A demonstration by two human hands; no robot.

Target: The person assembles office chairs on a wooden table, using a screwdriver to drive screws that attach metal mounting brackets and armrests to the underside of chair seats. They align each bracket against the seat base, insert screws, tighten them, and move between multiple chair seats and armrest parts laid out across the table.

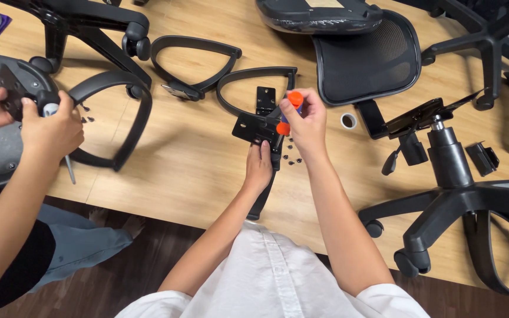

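Left hand (258,166) pins the flat black metal bracket (253,128) under its fingertips; right hand (307,123) is closed around an orange-handled screwdriver (288,112) above it.

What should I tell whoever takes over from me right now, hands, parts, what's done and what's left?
Left hand: steadies the black armrest bracket flat on the wooden floor.
Right hand: closed around an orange-handled screwdriver, tip down at the bracket.
Parts: loose screws lie beside the bracket; the armrest loop sits behind it, the mesh backrest and chair base to the right.
Done: bracket placed on the armrest.
Left: screws still loose, so fastening looks unfinished.
A co-worker's hand at left works on another seat.
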